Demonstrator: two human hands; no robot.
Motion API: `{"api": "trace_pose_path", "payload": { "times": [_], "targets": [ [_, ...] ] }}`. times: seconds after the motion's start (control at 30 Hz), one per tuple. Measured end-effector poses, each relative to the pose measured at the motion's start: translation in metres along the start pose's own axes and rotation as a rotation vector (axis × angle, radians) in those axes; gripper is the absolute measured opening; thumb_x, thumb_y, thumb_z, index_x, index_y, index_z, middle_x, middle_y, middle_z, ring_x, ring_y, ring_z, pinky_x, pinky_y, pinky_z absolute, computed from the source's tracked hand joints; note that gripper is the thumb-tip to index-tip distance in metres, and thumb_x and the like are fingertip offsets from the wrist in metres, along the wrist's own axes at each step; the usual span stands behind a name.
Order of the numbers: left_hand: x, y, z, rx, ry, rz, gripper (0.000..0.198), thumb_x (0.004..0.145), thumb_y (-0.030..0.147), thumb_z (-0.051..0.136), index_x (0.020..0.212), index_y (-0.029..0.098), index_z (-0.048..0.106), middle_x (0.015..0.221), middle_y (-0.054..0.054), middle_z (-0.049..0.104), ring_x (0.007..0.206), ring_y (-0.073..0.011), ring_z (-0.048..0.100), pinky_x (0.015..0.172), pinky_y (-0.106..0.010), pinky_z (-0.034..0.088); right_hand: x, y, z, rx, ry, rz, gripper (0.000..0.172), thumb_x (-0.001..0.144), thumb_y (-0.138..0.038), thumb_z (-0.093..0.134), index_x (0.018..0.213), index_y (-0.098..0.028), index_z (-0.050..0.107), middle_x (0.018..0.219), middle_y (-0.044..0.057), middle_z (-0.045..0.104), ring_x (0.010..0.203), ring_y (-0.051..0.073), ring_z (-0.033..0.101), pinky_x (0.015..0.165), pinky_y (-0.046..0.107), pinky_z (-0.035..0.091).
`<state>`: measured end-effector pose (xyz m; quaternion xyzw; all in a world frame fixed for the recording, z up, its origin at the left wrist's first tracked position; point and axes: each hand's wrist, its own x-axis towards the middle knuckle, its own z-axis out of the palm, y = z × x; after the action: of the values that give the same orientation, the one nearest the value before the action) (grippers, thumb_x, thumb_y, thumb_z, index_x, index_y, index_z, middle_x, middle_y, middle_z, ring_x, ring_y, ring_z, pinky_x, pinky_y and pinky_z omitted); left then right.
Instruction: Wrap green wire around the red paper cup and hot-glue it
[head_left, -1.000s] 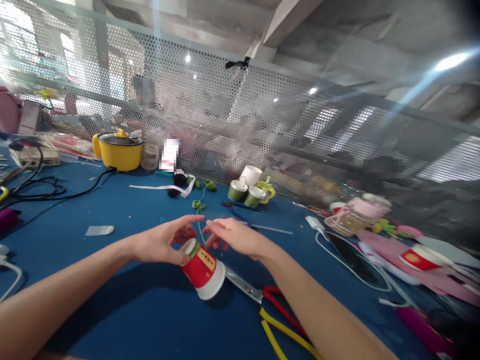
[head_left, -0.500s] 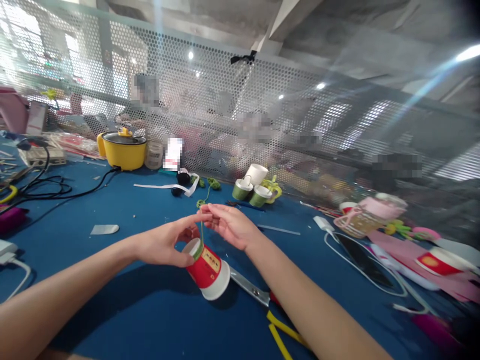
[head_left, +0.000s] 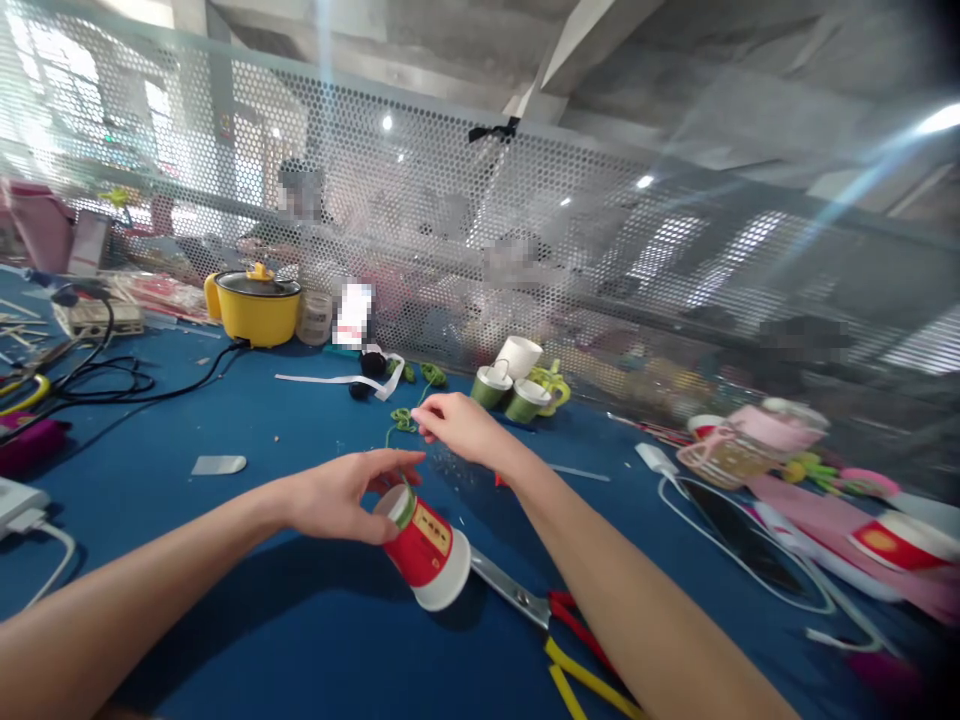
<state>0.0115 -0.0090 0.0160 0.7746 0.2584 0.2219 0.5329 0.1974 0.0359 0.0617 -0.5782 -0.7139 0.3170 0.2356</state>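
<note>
Left hand (head_left: 360, 495) closed on the cup (head_left: 431, 555) at its narrow end: thumb along the near side, fingers arched over the far side, tips partly hidden. Right hand (head_left: 461, 430) has its fingers curled in, tips at the edge of the loose yarn (head_left: 403, 420); cannot tell whether a strand is pinched there.

Cup lies tilted between the forearms, narrow end up and to the left, wide rim down and to the right, low over the table (head_left: 315, 640). Contact with the surface unclear.

Progress, as judged: early. A green band (head_left: 405, 508), apparently wound yarn, circles the narrow end only. Rest of the wall shows red and white print, unwrapped. Yarn lies loose beyond the hands, in a small tangle. Two green cups (head_left: 491, 390) stand farther back, more fully covered.

Pose: left forearm comes in low from the lower left corner, wrist nearly straight, palm mostly downward. Right forearm slants in from the lower right, reaching farther forward than the left and passing over part of the scissors (head_left: 517, 592). Blades point toward the cup's rim, tip hidden there.
</note>
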Motion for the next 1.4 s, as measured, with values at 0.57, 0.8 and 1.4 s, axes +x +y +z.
{"api": "trace_pose_path", "payload": {
  "times": [0.57,0.8,1.4],
  "targets": [
    [0.005,-0.01,0.002,-0.171,0.013,0.074,0.078,0.067,0.012,0.062,0.138,0.016,0.031,0.132,-0.014,0.05,0.112,-0.0266,0.053,0.095,-0.043,0.044,-0.049,-0.005,0.025,0.001,0.027,-0.203,0.016,0.081,-0.023,0.054,0.072,-0.018,0.067,0.08,0.004,0.066,0.077,0.017,0.061,0.071,0.028,0.045],
    [0.004,-0.016,0.001,-0.146,0.039,-0.026,0.086,0.066,0.019,0.065,0.141,0.017,0.023,0.14,-0.018,0.038,0.11,-0.0276,0.051,0.09,-0.046,0.046,-0.04,0.063,-0.033,-0.368,0.363,0.193,0.024,0.074,-0.015,0.056,0.053,-0.022,0.049,0.057,0.005,0.059,0.065,0.019,0.058,0.061,0.029,0.039],
    [0.002,-0.019,-0.014,-0.115,0.074,0.019,0.082,0.068,0.016,0.066,0.14,0.023,0.028,0.143,-0.015,0.035,0.107,-0.0245,0.053,0.09,-0.042,0.046,-0.083,0.061,-0.032,0.047,0.219,0.194,0.018,0.075,-0.03,0.058,0.086,-0.016,0.057,0.069,0.001,0.061,0.059,0.014,0.056,0.055,0.026,0.045]
  ]
}}
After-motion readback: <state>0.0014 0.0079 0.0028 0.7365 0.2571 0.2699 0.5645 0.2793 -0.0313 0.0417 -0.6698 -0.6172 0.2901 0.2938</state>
